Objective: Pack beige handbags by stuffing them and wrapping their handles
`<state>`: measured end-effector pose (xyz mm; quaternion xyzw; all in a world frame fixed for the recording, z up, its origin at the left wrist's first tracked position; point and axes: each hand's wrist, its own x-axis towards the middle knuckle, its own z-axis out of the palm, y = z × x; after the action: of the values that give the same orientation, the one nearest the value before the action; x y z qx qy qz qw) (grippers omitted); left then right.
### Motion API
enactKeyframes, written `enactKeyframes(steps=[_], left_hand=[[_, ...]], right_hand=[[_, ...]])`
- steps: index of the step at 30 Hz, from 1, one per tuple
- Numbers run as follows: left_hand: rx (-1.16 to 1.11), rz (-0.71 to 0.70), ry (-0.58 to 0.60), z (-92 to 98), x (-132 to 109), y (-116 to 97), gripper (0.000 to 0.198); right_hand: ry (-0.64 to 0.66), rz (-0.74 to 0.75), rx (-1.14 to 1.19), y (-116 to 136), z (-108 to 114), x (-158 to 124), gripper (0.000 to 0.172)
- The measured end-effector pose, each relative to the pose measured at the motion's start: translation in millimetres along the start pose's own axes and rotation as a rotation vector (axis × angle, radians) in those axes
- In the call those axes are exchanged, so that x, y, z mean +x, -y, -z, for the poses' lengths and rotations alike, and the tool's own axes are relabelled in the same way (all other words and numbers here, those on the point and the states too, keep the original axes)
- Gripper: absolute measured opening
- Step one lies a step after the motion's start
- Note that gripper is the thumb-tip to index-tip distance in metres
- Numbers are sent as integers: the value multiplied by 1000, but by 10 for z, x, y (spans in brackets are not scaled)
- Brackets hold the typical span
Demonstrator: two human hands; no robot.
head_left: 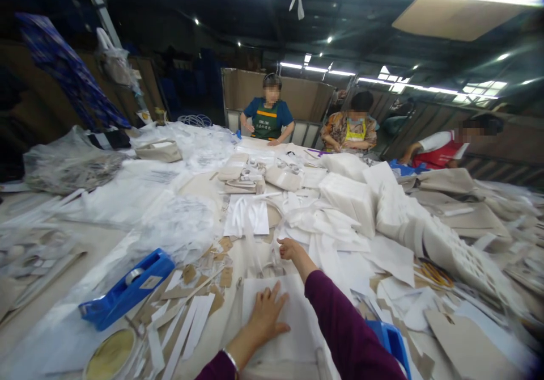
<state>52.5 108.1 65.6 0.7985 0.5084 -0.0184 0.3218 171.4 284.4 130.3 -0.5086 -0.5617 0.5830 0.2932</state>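
My left hand lies with its fingers spread on a white sheet at the near edge of the table, over a beige item. Farther forward, my right hand reaches out with its fingers curled together beside a translucent white strip. Whether the strip is pinched in that hand is too small to tell. Just beyond are a white square with pale strips and a loose pile of white foam strips.
Blue tape dispensers lie at the left and lower right. Beside the left one are a round tub and cardboard scraps. White foam stacks stand to the right. Several people work across the table.
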Motion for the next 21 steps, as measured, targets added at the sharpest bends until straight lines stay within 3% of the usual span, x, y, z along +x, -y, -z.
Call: enactKeyframes(steps=[4,7,13,18,21], left_hand=[[-22,-33,-13,-53,36,57,83],[-35,-56,-6,-22,30,60,79],[-240,-73,19,123,47,65,73],[-499,-4,-80,332,58,9,45],[-727,40,-113,420,76,-133,54]], right_hand=[[-37,-114,154,52,12,117,25],[-93,-94,275,133,124,-35,21],[-82,130,408,294,209,-718,46],[-134,299,340,160,98,-1326,23],[-79,324,226,39,0,-1680,14]])
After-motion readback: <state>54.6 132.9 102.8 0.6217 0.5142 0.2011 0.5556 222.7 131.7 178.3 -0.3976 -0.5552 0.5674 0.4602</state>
